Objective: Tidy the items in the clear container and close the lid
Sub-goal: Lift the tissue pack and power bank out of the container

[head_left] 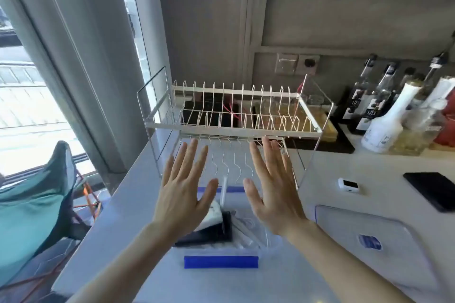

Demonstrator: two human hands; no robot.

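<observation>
Rack (pixel 234 115) stands behind container (pixel 221 262); lid (pixel 369 236), bottles (pixel 384 128) lie right.

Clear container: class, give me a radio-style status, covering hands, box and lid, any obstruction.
Left hand and right hand open, held above clear container, gripping nothing. Lid off, lying right of it. Items inside jumbled; dish rack behind, nothing blocking.

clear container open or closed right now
Open: the clear container has no lid on; its lid lies flat on the counter to its right.
</observation>
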